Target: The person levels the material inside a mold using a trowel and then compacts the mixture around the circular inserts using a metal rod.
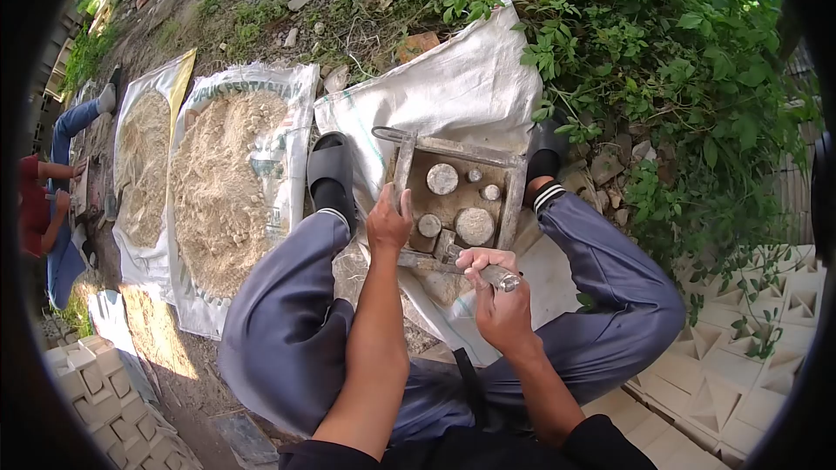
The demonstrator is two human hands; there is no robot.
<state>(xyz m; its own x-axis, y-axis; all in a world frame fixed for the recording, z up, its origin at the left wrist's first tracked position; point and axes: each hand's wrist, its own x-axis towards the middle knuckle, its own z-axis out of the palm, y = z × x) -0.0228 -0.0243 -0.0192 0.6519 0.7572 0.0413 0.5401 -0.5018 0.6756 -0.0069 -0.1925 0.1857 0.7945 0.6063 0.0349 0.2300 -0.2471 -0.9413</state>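
Between my feet sits a square mold frame [512, 200] with several round, dust-covered plugs standing inside it, among them a large plug [475, 226]. My left hand [389, 222] is closed around the frame's left bar, near its lower corner. In my right hand [503, 300] is the handle of a hammer [447, 246]. Its blocky head is over the frame's near side, beside the large plug; whether it touches the frame I cannot tell. A bent metal loop [394, 134] sticks out at the frame's upper left corner.
A white woven sack [444, 78] lies under the frame. To the left, heaps of pale sandy powder [222, 183] rest on spread sacks. Leafy plants [662, 52] grow at right; patterned pale blocks [723, 365] are stacked lower right and lower left. Another person [39, 209] sits far left.
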